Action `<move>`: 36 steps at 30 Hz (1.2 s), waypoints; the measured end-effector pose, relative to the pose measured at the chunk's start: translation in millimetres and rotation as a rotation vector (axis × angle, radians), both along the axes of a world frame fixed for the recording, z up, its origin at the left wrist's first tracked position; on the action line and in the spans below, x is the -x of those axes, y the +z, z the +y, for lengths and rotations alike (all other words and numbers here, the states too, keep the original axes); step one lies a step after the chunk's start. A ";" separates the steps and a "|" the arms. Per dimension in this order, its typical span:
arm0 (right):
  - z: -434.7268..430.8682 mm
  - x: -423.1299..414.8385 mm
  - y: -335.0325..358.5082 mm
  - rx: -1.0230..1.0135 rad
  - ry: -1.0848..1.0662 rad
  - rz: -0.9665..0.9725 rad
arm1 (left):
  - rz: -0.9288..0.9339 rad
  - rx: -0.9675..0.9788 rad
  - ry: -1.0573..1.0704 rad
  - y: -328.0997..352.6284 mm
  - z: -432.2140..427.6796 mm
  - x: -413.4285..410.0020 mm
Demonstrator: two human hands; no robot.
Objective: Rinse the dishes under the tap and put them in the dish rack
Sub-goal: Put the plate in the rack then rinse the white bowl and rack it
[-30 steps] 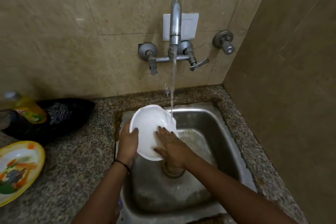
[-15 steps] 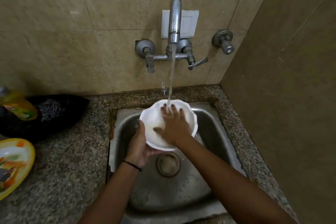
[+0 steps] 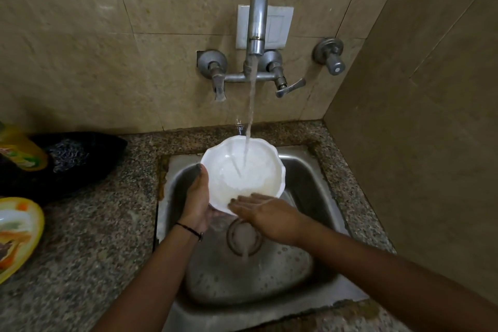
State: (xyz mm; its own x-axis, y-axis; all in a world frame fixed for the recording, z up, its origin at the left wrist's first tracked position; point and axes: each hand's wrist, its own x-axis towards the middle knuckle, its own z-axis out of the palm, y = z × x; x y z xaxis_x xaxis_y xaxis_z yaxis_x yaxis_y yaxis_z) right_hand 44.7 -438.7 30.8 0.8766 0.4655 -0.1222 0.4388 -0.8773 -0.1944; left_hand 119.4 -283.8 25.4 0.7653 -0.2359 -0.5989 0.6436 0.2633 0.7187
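A white bowl with a scalloped rim is held over the steel sink, tilted toward me. Water from the wall tap falls straight into it and spills over the near rim toward the drain. My left hand grips the bowl's left rim and underside. My right hand lies flat with fingers spread at the bowl's near rim, its fingertips touching the inside edge. No dish rack is in view.
A yellow patterned plate lies on the granite counter at the far left. Behind it sit a black scrubber cloth and a yellow bottle. A tiled side wall closes off the right.
The bowl has shifted right and under the stream. My right hand, which was rubbing the inside, has slid back to the near rim. Water now fills and overflows the bowl.
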 end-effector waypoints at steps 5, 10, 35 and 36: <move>-22.4 1.3 10.1 0.129 -0.066 -0.266 | -0.040 -0.019 0.019 5.5 0.5 3.6; 20.0 -6.1 16.7 -0.288 -0.144 0.076 | -0.044 -0.022 -0.022 9.9 -0.8 10.2; -7.7 -38.4 21.6 -0.585 -1.104 0.289 | -0.097 -0.044 0.130 -5.4 13.5 11.7; -3.6 -29.0 24.2 -0.789 -1.122 0.410 | -0.086 -0.020 0.149 -6.9 12.2 12.0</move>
